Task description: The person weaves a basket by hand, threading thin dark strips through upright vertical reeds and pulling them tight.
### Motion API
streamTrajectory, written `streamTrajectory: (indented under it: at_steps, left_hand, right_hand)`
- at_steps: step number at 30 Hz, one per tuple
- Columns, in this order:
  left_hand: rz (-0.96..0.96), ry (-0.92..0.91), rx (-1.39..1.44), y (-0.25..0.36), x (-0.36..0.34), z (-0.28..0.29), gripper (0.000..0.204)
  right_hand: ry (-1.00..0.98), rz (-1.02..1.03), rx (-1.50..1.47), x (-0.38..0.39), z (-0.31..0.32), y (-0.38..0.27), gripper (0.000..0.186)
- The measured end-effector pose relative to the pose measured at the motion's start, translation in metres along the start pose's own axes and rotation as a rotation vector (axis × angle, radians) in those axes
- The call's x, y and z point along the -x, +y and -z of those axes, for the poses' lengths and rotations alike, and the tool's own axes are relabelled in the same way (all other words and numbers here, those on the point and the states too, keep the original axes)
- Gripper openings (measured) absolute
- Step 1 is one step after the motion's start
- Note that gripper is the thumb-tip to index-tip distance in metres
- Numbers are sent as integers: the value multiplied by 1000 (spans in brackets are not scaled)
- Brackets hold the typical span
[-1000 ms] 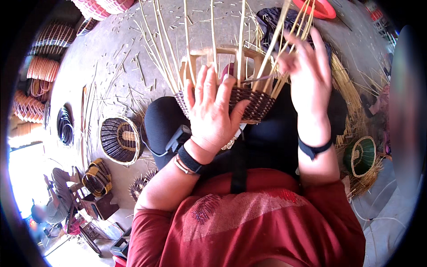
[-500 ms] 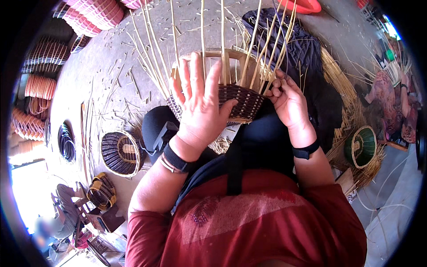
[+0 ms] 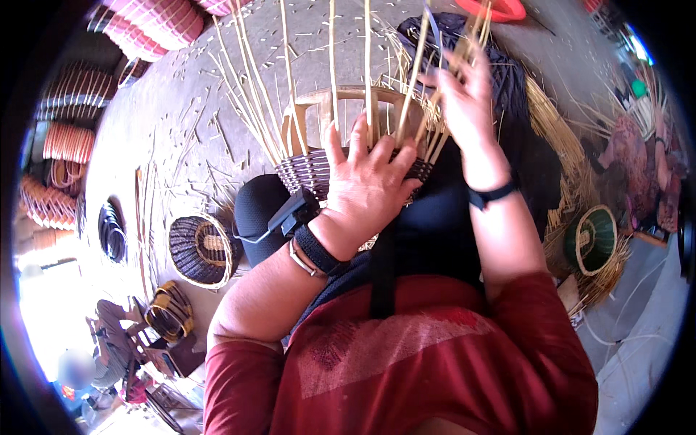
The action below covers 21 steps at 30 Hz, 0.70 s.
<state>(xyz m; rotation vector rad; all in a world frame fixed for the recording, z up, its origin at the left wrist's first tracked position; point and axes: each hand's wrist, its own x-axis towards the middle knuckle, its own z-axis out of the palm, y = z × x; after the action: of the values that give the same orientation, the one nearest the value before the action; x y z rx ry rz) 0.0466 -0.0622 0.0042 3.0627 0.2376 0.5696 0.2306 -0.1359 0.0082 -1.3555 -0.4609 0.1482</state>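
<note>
Basket [image 3: 301, 174], dark and half-woven, sitting up over the lap beside the left knee [image 3: 259, 210], pale stakes [image 3: 333, 72] fanning up out of its wall. Right under the left hand [image 3: 366, 185], basically: palm laid flat over the weave, fingers reaching up around the base of the stakes. Grip on that side spread apart, just touching, not wrapped around anything. Right hand [image 3: 467, 101] raised well above the weave, in by the stakes on the right-hand side, near a thin purplish strand [image 3: 435, 29]. Pretty blurry up there, so can't tell about that grip, pinched together or not. Curved wooden frame [image 3: 351, 93] just behind the stakes.

As for the surface: grey floor [image 3: 181, 123], littered with cut stick ends. Dark crumpled cloth [image 3: 507, 87] near the right hand, straw-coloured bundle [image 3: 552, 134] alongside, red basin [image 3: 504, 9] at the top edge. More baskets all round too: dark round basket [image 3: 181, 250] to the left, yellow-and-black basket [image 3: 161, 319] below it, green basket [image 3: 600, 235] off to the right. Black coil [image 3: 104, 225] farther left, pink baskets [image 3: 156, 29] stacked at upper left. Also a seated person [image 3: 112, 333] at lower left, plus another in patterned clothes [image 3: 631, 159] far right.
</note>
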Motion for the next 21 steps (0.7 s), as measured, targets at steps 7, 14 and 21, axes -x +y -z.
streamTrajectory:
  at_steps: [7,14,21]
  left_hand:
    - [200,-163,60,10,-50,18,78]
    - [370,103,252,-59,-28,40,44]
    - [771,334,1057,-125,109,-39,57]
  right_hand:
    - [20,-421,-515,108,70,-3,36]
    - [-686,136,-306,89,-55,-145,35]
    - [-731,-373,-431,80,-70,-50,28]
